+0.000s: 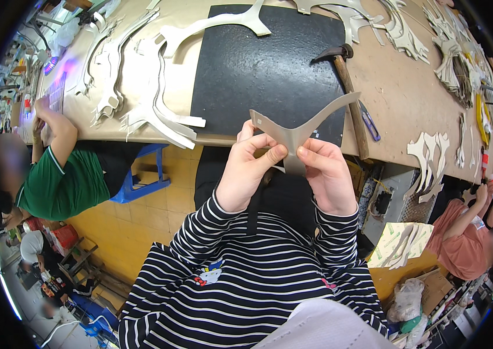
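Observation:
Between my two hands is a Y-shaped beige piece [292, 134], thin and leather-like, with two arms spreading up and out. My left hand [243, 171] pinches it near the fork, thumb on the front and fingers behind. On the other side, my right hand [330, 174] grips it the same way, its thumb close to the left one. The piece is held up at the table's near edge, in front of a black mat [258, 72]. A wooden-handled hammer [348, 96] lies along the mat's right side, with blue-handled thread snips [369, 123] beside it.
Stacks of similar pale cut pieces [159, 110] lie left of the mat, and more pieces [403, 35] lie at the far right. A person in green [63, 180] sits at the left, another in pink [461, 238] at the right. A blue stool [141, 177] stands by the table.

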Demonstrator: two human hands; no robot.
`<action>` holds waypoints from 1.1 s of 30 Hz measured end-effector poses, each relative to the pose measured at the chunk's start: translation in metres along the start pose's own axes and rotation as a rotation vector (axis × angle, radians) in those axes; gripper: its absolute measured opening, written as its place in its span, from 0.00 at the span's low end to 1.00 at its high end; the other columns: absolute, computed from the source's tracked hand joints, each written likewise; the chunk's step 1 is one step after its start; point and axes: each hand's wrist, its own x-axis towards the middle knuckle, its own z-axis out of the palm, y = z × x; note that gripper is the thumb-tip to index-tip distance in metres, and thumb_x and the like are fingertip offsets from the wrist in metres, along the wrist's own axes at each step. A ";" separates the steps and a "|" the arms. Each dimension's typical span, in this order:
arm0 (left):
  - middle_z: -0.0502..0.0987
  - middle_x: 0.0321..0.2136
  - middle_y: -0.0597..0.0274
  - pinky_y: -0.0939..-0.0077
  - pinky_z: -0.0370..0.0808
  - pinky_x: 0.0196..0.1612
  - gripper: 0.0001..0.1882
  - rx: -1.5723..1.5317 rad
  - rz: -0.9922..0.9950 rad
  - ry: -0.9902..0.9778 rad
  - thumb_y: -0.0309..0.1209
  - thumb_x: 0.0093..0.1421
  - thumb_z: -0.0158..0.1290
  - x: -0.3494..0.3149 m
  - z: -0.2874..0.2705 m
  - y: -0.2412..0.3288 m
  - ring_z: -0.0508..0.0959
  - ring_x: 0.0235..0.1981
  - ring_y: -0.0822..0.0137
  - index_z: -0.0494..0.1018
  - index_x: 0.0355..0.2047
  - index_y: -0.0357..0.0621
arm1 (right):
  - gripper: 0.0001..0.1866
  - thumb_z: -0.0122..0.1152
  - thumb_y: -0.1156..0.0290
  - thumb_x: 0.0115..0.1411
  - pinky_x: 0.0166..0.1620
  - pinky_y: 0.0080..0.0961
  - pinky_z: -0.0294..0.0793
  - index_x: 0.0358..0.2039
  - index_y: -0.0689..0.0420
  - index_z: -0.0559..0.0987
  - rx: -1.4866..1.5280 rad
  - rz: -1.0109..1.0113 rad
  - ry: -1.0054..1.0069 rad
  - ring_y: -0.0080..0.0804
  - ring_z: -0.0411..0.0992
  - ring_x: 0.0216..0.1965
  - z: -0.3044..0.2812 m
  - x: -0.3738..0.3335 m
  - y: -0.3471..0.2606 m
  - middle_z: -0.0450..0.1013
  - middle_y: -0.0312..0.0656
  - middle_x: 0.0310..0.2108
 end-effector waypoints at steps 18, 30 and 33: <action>0.61 0.52 0.67 0.76 0.67 0.54 0.11 -0.363 -0.034 -0.045 0.30 0.65 0.59 0.007 0.008 -0.007 0.69 0.49 0.73 0.78 0.37 0.30 | 0.05 0.65 0.72 0.62 0.38 0.16 0.65 0.33 0.60 0.82 0.215 -0.036 0.103 0.16 0.68 0.30 0.000 0.003 0.011 0.76 0.31 0.29; 0.79 0.38 0.63 0.83 0.72 0.45 0.11 -0.231 -0.034 -0.081 0.28 0.62 0.62 0.021 0.021 0.011 0.75 0.40 0.78 0.79 0.41 0.32 | 0.06 0.63 0.70 0.65 0.38 0.15 0.64 0.37 0.59 0.81 0.287 -0.274 0.271 0.16 0.65 0.31 -0.007 0.016 0.013 0.75 0.31 0.32; 0.81 0.33 0.66 0.82 0.73 0.42 0.11 0.005 0.011 0.050 0.27 0.61 0.63 0.032 0.019 0.025 0.76 0.35 0.78 0.79 0.40 0.33 | 0.08 0.62 0.71 0.66 0.39 0.15 0.65 0.40 0.62 0.81 0.260 -0.296 0.118 0.18 0.67 0.32 -0.007 0.010 0.008 0.75 0.32 0.31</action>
